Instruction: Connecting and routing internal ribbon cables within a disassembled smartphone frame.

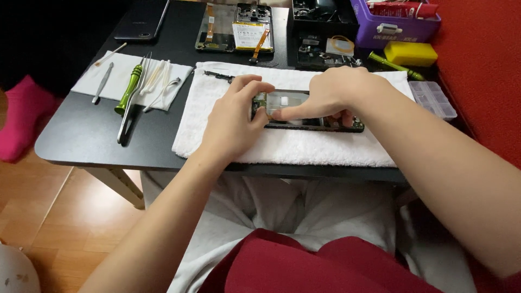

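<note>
The opened phone frame (304,111) lies on the white towel (282,144), near the towel's middle. The left hand (233,122) closes its grip on the frame's left end, thumb and fingers pinching it. The right hand (336,95) covers the frame's right part, one fingertip pressing down on its inside. Left of the towel, a green screwdriver (129,89) rests on a white cloth (106,73) on the black worktop (87,135).

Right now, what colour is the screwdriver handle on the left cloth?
Green screwdriver, lying on the white cloth; the head view shows it.
</note>
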